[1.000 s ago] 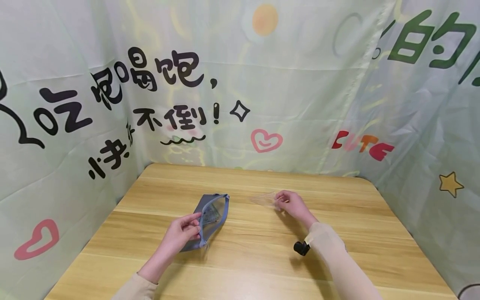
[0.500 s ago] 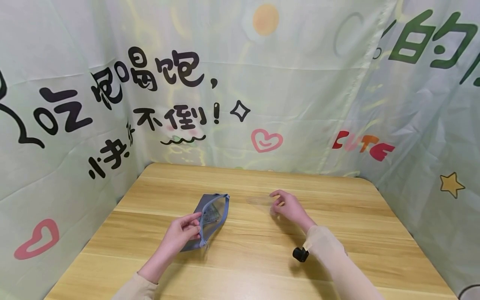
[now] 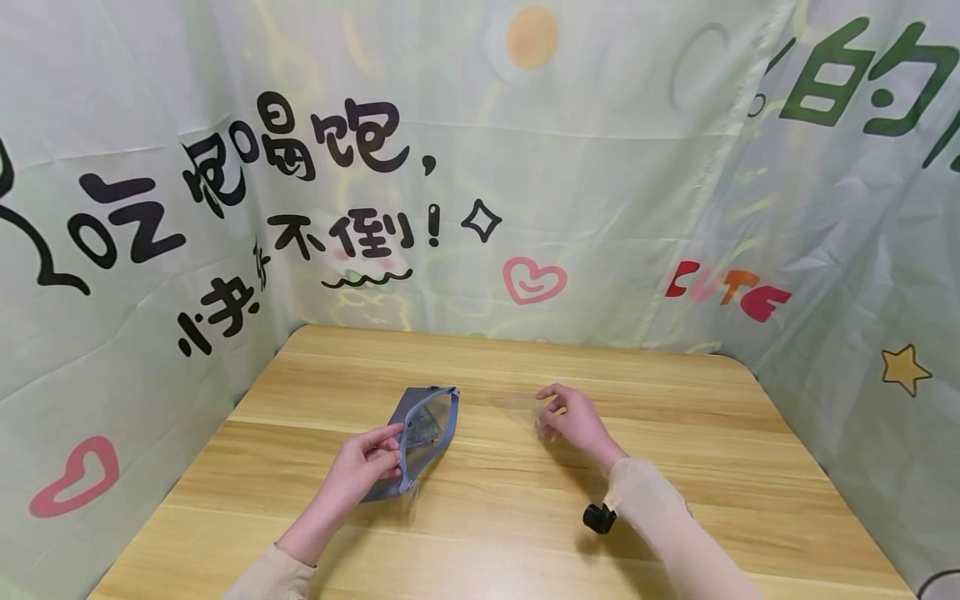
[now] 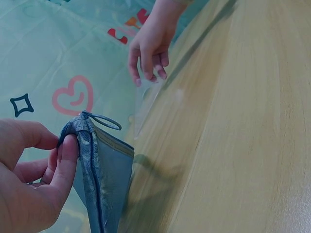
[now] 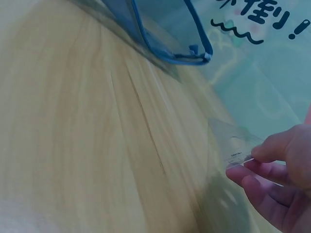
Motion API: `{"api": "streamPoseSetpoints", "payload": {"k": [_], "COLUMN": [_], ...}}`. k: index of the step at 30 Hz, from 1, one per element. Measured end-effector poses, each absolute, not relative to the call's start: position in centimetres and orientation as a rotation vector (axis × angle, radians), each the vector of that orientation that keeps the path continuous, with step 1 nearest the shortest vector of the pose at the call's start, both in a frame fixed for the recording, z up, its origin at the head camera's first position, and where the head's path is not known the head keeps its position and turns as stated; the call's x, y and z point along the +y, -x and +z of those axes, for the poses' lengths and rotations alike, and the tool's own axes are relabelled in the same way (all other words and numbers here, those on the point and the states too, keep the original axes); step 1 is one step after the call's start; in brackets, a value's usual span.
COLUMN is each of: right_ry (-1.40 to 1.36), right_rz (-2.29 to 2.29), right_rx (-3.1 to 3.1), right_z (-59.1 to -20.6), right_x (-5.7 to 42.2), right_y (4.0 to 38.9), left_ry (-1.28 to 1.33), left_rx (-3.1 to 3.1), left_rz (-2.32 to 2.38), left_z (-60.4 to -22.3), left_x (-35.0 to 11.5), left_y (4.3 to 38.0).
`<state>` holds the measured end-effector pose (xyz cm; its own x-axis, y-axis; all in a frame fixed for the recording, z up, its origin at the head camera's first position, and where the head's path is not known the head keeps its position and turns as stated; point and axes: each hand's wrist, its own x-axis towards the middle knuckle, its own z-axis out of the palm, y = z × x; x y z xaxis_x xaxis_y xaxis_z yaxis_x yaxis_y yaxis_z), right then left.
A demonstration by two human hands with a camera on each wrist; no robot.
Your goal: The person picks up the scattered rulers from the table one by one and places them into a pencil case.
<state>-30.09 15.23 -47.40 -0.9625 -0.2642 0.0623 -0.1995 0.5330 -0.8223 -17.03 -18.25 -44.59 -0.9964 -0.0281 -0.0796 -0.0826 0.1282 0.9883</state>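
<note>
A blue-grey zip pouch (image 3: 452, 429) stands on the wooden table with its mouth gaping to the right. My left hand (image 3: 360, 471) pinches the pouch's near-left rim between thumb and fingers. Inside lies a greyish, partly see-through thing (image 3: 423, 429) whose kind I cannot make out. To the right of the pouch, my right hand (image 3: 581, 421) pinches a clear plastic set square (image 5: 231, 138) by one end; its pointed end is directed left toward the pouch, with a gap between them. In the left wrist view, the set square (image 4: 146, 102) appears tapered and see-through.
The wooden table (image 3: 495, 533) reaches back to printed cloth curtains (image 3: 600, 208) on three sides. A small black cylinder (image 3: 598, 518) sits at the right sleeve's cuff. A zipper pull (image 4: 104, 120) sticks out at the pouch's end.
My right hand has shifted slightly left and nearer to me, carrying the set square, which now looks flatter and fainter. The left hand and the pouch have stayed in place.
</note>
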Motion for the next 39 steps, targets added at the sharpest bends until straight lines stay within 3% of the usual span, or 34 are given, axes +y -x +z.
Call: {"api": "streamPoseSetpoints", "payload": {"k": [39], "right_ry": [0.508], "right_rz": [-1.723], "right_rx": [2.441], "right_z": [-46.3], "right_x": [10.9], "right_y": [26.8], "left_ry": [0.127], "left_rx": [2.339], "left_rz": [2.038], "left_z": [-44.5], "left_x": [-18.1], "left_y": [17.0]}}
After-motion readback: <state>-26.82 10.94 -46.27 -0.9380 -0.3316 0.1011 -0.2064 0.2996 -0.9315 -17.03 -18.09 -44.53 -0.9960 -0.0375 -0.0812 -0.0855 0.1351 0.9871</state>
